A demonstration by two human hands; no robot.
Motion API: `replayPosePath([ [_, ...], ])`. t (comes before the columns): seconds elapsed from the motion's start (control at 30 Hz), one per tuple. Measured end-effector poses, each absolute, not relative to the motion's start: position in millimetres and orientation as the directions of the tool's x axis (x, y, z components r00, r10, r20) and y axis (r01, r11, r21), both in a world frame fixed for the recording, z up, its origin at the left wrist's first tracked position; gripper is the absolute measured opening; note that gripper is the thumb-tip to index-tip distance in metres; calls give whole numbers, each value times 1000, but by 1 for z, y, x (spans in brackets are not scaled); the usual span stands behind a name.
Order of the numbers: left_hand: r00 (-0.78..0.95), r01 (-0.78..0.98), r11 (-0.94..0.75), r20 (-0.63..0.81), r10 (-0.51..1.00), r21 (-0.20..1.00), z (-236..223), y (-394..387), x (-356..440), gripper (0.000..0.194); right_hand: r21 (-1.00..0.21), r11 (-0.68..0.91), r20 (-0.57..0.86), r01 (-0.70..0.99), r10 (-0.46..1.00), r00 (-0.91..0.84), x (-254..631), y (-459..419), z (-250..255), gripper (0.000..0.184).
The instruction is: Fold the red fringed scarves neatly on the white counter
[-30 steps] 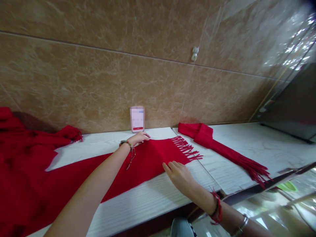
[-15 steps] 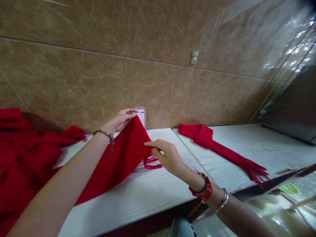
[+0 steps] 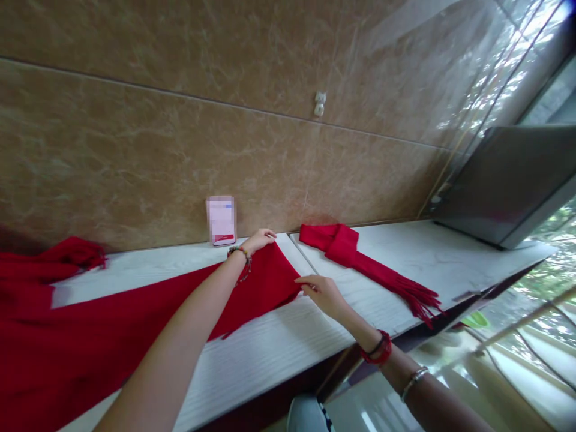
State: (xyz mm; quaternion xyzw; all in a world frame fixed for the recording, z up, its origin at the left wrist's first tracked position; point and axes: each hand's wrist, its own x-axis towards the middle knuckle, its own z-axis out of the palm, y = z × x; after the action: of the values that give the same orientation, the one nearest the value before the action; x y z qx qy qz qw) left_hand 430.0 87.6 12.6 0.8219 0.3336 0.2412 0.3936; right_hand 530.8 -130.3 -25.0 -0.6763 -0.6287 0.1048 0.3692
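A long red scarf (image 3: 171, 312) lies across the white table, its right end doubled over into a straight folded edge. At the far corner of that fold, my left hand (image 3: 260, 240) is closed on the cloth. My right hand (image 3: 326, 295) pinches the near corner of the same fold between thumb and fingers. The fringe is mostly hidden under the folded layer; a small strand shows at the near edge. To the right lies a second red scarf (image 3: 342, 249), looped over itself, with its fringe pointing towards the table's front edge.
More red cloth is bunched at the left (image 3: 67, 258). A phone (image 3: 222, 219) leans against the tiled wall behind the white tabletop (image 3: 270, 342). A dark panel-like object (image 3: 504, 180) stands at the far right, and a pale stool (image 3: 306, 414) below the front edge.
Both hands lifted the scarf's fringed end, folded it under and laid it down on the table. The view has turned slightly right.
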Motion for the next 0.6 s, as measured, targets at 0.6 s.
replayPosePath([
  [0.6, 810, 447, -630, 12, 586, 635, -20, 101, 470, 32, -112, -57, 201, 992, 976, 79, 556, -155, -30, 38],
])
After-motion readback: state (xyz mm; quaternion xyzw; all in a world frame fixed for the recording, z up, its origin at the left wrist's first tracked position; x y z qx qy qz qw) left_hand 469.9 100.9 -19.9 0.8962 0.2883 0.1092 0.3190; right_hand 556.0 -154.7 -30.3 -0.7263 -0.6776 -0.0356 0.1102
